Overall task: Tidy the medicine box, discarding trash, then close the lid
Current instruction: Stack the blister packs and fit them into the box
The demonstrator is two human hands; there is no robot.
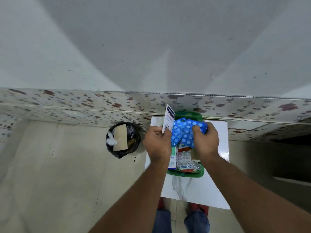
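Left hand point(157, 142) pinches a white plaster box point(168, 121), right hand point(205, 140) grips blue blister strips point(183, 133). Both over the open green medicine box point(185, 174), bin point(122, 139) off left

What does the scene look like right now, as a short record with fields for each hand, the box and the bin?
left hand: holds a white plaster packet upright
right hand: grips blue blister strips
medicine box: green, open, on a white table, under both hands
inside box: red and white sachets, a small white and green carton
bin: black, on the floor left of the table, holds cotton and tan card
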